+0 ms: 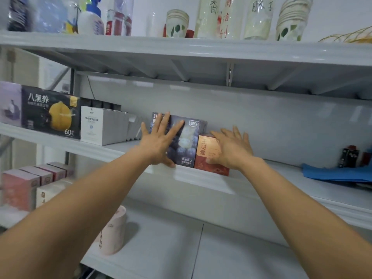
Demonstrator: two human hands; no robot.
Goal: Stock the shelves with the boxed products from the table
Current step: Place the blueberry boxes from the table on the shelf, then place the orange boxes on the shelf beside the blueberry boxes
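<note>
A dark blue box (pixel 186 146) with a blueberry picture stands upright on the middle shelf (pixel 197 179), with more of the same behind it. My left hand (pixel 161 140) lies flat against its front, fingers spread and straight. A smaller red and gold box (pixel 205 158) stands right beside it, touching. My right hand (pixel 231 150) rests on the red box's front and right side, fingers straight, thumb low on the box face.
Left on the same shelf stand white boxes (pixel 100 125) and a black box with a yellow fruit (pixel 50 113). A blue cloth (pixel 338 174) and small dark bottles (pixel 351 156) lie at the right. The top shelf holds paper cups (pixel 177 24) and bottles. Pink boxes (pixel 22 188) and a pink roll (pixel 114 232) sit lower down.
</note>
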